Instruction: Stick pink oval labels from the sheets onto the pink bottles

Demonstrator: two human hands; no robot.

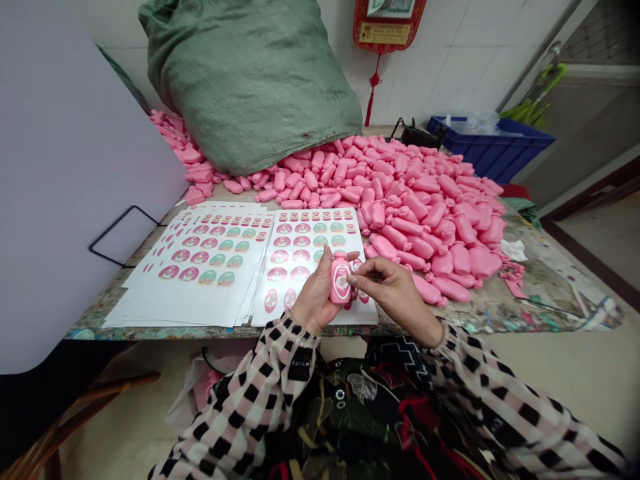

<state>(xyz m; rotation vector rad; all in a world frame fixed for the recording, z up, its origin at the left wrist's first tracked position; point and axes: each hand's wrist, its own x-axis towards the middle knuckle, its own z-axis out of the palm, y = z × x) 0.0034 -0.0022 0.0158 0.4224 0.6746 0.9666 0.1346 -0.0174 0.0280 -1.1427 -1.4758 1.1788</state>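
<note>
A small pink plastic bottle [339,267] stands roughly upright in my left hand [319,293], thumb along one side and fingers around the back. On its front is an oval pink-and-white sticker [342,283]. The thumb and forefinger of my right hand [397,293] are pinched together at the sticker's right edge; whether the whole sticker lies flat cannot be seen. Beneath both hands lies a sheet of stickers [300,243], with rows of pink, green and small red-and-white ones. My hands hide part of its lower right.
Many pink bottles [415,207] are heaped across the back and right of the table. A green sack [250,80] leans over them. More sticker sheets [185,293] fan out at left, by a black wire frame [93,248]. A blue crate [493,150] sits at back right.
</note>
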